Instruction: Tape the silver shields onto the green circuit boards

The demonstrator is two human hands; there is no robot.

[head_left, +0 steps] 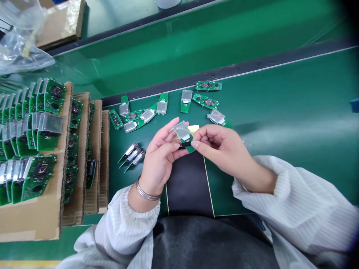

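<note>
A small green circuit board with a grey display (182,130) is held in front of me by my left hand (159,153), its thumb and fingers closed round the lower end. Across the board's green part lies a short black strip (185,144). My right hand (224,149) pinches at the strip's right end, thumb against the board's edge. Behind the fingers a pale yellow piece of paper (194,129) shows partly. Below both hands, a black sheet with yellow edges (190,183) lies on the green table. The fingertips under the board are hidden.
Several loose circuit boards (148,115) are scattered beyond my hands, along the table's raised back ledge (179,80). Left of my left wrist, a few boards stand on edge (133,155). Cardboard racks (63,186) filled with boards crowd the left side. A plastic bag (25,56) lies at upper left.
</note>
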